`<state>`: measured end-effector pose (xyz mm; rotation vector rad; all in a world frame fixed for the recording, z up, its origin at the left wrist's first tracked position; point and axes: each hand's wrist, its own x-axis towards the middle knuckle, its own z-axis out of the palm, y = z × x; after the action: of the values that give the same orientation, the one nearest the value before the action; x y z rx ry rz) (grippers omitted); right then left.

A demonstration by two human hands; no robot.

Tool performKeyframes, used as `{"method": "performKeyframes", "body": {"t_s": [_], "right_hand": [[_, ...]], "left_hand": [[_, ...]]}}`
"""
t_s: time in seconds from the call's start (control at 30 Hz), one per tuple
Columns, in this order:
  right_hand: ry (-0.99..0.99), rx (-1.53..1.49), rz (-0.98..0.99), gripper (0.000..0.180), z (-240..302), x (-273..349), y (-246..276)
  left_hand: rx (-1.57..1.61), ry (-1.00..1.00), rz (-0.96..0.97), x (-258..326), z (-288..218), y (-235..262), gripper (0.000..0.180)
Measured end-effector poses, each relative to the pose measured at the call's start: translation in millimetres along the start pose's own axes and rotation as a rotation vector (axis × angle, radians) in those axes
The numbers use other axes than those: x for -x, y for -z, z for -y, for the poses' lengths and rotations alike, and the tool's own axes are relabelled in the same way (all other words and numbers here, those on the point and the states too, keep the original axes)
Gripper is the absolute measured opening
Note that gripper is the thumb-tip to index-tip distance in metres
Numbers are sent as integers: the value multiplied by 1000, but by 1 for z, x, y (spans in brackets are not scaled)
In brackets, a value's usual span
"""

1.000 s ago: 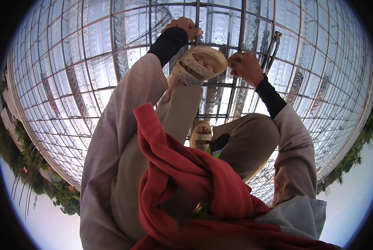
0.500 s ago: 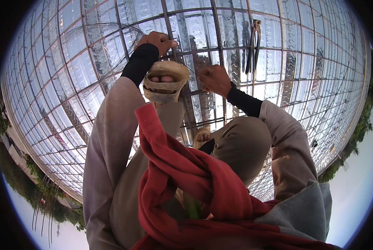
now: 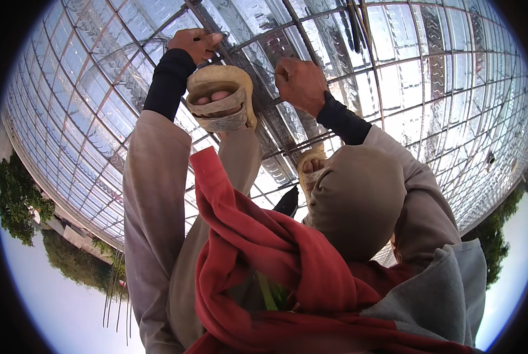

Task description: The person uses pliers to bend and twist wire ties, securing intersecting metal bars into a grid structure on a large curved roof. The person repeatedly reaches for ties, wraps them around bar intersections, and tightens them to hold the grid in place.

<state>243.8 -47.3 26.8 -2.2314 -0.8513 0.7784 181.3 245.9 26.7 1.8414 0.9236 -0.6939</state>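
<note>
Over a grid of steel rebar (image 3: pixel 299 32), my left hand (image 3: pixel 194 45) is closed beside a bar, thumb and forefinger pointing right. Thin wires (image 3: pixel 152 41) run into it from the left. To its right, my right hand (image 3: pixel 302 84) is closed in a fist, knuckles up, low over the bars. What its fingers hold, if anything, is hidden. A pair of long-handled pliers (image 3: pixel 354 26) lies on the grid beyond the right hand, partly cut off by the upper rim.
Shiny corrugated metal sheets (image 3: pixel 405 82) lie under the grid. My sandalled left foot (image 3: pixel 219 100) stands on the bars between my arms; my right foot (image 3: pixel 312 164) is by the bent knee. A red cloth (image 3: pixel 287 253) hangs in front. Upright rods (image 3: pixel 117 283) and trees (image 3: pixel 17 192) are beyond the edge.
The view has tilted and turned, so the grid, pliers and both hands sit higher in the picture. My right hand now shows more of its back, fingers curled under. Both hands stay closed.
</note>
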Motion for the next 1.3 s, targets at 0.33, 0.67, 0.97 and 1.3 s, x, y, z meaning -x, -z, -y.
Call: {"method": "performKeyframes", "body": {"t_s": [0.33, 0.67, 0.97, 1.3], "right_hand": [[175, -39, -337, 8, -19, 26, -27], [164, 20, -282, 17, -24, 37, -2], [146, 495, -777, 7, -93, 41, 113], [32, -20, -726, 16, -130, 24, 103]], "left_hand": [[156, 143, 164, -21, -4, 19, 37], [-83, 206, 227, -54, 2, 28, 26], [-775, -330, 282, -88, 73, 61, 38], [-1441, -490, 42, -38, 59, 74, 47]]}}
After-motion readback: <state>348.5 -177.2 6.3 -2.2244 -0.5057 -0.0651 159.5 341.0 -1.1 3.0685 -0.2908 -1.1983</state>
